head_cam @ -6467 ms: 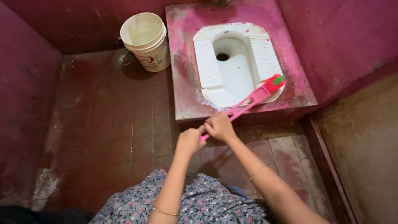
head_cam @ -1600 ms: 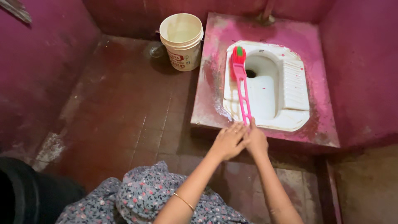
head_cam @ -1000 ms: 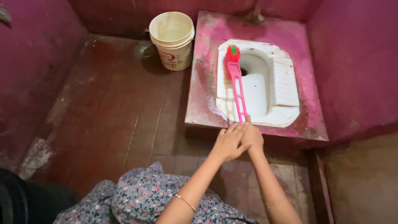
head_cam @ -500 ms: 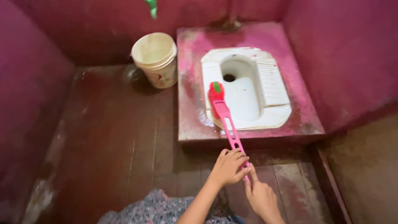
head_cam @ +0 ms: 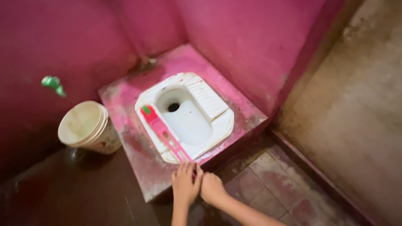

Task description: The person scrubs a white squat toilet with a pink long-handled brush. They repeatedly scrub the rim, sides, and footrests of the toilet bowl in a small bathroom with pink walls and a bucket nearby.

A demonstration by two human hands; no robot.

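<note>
Holding the long pink brush (head_cam: 165, 134) by its handle end, the left hand (head_cam: 185, 187) and the right hand (head_cam: 212, 188) sit side by side at the front edge of the pink step (head_cam: 138, 167). Both sets of fingers curl shut around the handle, likely so two hands can push harder. From the fingers the brush reaches away, its red and green head lying on the left rim of the white squat toilet (head_cam: 209, 125). A cream bucket (head_cam: 86, 125) stands on the dark floor (head_cam: 63, 196) beside the step.
</note>
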